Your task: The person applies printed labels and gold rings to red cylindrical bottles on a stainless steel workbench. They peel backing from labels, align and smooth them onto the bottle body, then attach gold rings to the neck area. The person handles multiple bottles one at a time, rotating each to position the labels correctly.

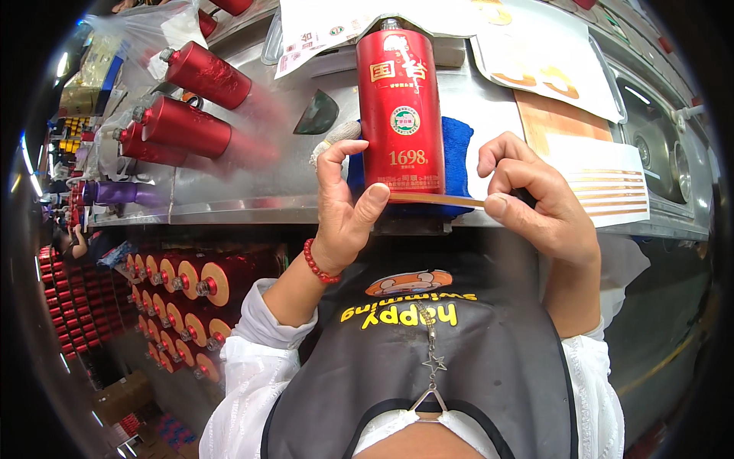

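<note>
A red bottle point(401, 115) lies on a folded blue cloth point(457, 149) at the table's near edge, its neck pointing away from me. Along its base runs a thin gold strip point(437, 200), stretched between my two hands. My left hand point(344, 199) has its thumb at the strip's left end, while its index finger curls up beside the bottle; its other fingers are hidden. Between thumb and fingers, my right hand point(535, 191) pinches the strip's right end. Beside the bottle sit a grey knitted bundle point(340, 139) and a dark, flat scraper-like piece point(317, 113).
Several red bottles point(187, 126) lie on the metal table at left, near clear plastic point(153, 30). At right are a white sheet with gold strips point(604, 172), a wooden board point(562, 115) and a white tray point(535, 50). Racked bottles with tan discs point(214, 283) stand below left.
</note>
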A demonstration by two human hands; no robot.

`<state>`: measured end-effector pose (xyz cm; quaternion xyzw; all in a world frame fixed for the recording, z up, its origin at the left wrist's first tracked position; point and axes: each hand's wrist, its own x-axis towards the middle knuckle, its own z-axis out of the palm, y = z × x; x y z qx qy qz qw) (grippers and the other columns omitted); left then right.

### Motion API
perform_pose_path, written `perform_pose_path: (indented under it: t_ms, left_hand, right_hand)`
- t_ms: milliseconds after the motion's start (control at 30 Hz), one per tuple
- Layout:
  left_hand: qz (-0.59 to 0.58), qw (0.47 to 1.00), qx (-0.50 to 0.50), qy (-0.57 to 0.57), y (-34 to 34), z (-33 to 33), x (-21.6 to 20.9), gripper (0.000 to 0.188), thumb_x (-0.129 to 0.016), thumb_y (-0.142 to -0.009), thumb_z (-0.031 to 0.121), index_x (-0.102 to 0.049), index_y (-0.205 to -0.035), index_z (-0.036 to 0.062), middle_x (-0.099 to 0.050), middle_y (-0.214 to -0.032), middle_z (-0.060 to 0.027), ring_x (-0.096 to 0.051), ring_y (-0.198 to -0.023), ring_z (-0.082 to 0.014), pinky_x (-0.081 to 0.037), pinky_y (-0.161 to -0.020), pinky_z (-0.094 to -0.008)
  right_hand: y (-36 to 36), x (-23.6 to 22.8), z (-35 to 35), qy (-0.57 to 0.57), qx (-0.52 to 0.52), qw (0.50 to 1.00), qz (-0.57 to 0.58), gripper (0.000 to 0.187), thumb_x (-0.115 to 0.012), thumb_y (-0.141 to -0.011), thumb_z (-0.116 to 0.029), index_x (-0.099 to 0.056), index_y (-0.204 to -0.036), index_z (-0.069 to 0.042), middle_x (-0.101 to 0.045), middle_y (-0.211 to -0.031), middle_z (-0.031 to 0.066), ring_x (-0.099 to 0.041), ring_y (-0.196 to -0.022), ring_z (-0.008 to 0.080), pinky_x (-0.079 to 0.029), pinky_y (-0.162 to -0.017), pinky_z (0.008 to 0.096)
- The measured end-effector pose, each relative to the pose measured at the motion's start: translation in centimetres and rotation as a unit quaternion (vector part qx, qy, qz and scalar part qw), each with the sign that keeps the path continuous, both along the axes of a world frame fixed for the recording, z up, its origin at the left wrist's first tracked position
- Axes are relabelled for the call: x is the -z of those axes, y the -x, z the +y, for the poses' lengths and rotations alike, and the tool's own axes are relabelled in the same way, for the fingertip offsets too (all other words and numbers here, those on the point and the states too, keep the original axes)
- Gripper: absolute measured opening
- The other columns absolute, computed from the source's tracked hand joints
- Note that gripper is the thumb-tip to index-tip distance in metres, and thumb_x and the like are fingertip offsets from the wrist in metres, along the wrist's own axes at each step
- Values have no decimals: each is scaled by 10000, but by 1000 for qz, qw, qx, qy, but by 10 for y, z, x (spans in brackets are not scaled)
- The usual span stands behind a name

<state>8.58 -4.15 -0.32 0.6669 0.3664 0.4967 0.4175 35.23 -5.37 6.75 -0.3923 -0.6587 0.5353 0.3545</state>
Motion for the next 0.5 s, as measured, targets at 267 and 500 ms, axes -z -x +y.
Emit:
perform_pose_path:
  t_ms: [267, 500]
  left_hand:
    - [-46, 997, 45, 44, 8, 3, 9, 594, -643, -972, 348, -359, -1375, 16, -347, -1350, -120, -349, -1306, -193, -278, -1133, -349]
    - [-2, 999, 44, 21, 11, 3, 7, 631, -659, -961, 330, -349, -1393, -9, -362, -1356, -128, -341, -1315, -214, -240, -1147, -353]
  right_hand:
    - [-5, 21, 3, 8, 8, 1000, -10, 223, -667, -917, -178, -542, -796, -39, -481, -1028, 79, -441, -982, 157, -359, -845, 277]
    - [-5, 25, 3, 22, 8, 1000, -13, 209, -667, -912, -159, -541, -792, -43, -485, -1030, 80, -445, -991, 159, -364, -854, 282]
